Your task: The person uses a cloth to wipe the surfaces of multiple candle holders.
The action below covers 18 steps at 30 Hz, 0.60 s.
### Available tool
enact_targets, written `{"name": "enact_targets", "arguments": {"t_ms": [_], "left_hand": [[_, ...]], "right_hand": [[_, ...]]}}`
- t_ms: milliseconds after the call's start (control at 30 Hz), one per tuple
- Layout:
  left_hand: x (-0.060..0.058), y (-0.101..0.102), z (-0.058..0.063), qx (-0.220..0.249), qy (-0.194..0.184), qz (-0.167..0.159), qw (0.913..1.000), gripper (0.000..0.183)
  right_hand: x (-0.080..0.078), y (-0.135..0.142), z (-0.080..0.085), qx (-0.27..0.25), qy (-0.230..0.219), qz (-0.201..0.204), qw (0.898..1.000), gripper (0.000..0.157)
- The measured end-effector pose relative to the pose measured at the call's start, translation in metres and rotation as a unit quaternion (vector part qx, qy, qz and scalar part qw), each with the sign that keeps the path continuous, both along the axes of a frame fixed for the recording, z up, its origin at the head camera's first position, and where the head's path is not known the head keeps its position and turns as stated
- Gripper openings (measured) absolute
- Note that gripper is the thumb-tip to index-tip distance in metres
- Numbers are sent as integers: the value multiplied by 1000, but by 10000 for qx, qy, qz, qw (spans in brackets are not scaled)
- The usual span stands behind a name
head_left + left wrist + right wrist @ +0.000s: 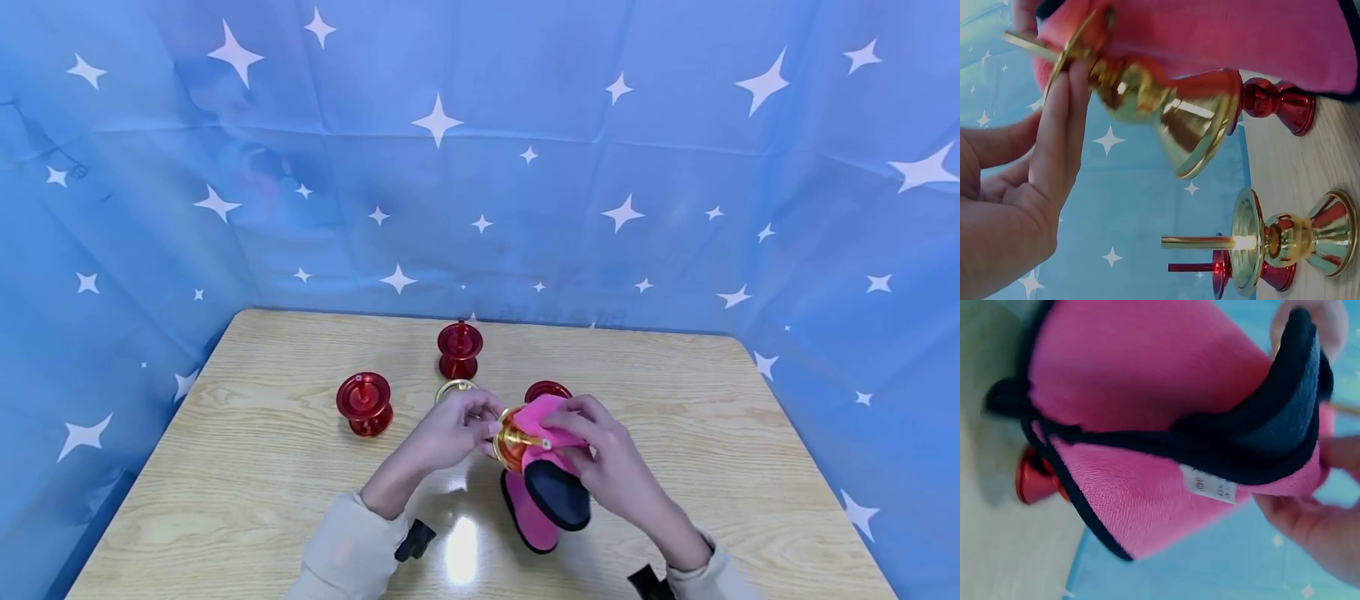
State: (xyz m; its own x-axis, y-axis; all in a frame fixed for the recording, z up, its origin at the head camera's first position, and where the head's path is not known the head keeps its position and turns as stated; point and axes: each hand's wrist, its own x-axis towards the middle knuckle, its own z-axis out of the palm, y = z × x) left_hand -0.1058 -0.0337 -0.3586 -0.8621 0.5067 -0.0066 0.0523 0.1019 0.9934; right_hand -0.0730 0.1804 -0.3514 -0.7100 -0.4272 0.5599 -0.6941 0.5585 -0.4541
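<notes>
While the left grip (453,429) pinches the gold holder (512,447) by its rim, its post (531,439) leans toward the right grip (603,454), which grasps pink cloth (1135,381), apparently touching it.

Curtained-off tabletop workspace, blue star-print cloth (525,67) around three sides, wood-grain table (225,500)

A tilted stand (510,450) is being held above the table (262,500), between the left hand (453,429) and the right hand (607,458); a cloth (555,487) is being held at its right side. On the table beyond, a second stand (1288,239) is being partly hidden by the left hand, a third stand (549,388), to the right, by the cloth. Behind the second stand, a fourth stand (459,350) is being borne; left of both, a fifth stand (365,404). The table is being backed by a curtain (525,192).
</notes>
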Motion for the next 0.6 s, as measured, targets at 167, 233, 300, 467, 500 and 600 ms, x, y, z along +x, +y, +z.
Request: {"name": "enact_targets", "arguments": {"t_ms": [167,233,300,467,500,600], "left_hand": [[1,2,-2,-123,81,-232,9996,13],[1,2,-2,-53,-8,-44,10000,14],[0,2,-2,19,-115,236,9997,13],[0,2,1,203,-288,911,9952,12],[0,2,2,252,-331,971,9944,12],[0,3,2,404,-517,949,9933,14]], "right_hand": [[-6,5,5,373,-214,291,9987,51],[-5,4,3,290,-262,151,9991,49],[-2,2,1,133,-280,-113,9995,47],[7,-9,-7,-523,-338,-730,9954,46],[9,-12,-8,-671,-372,-823,9937,46],[12,-17,-11,-1133,-521,-952,9876,44]]}}
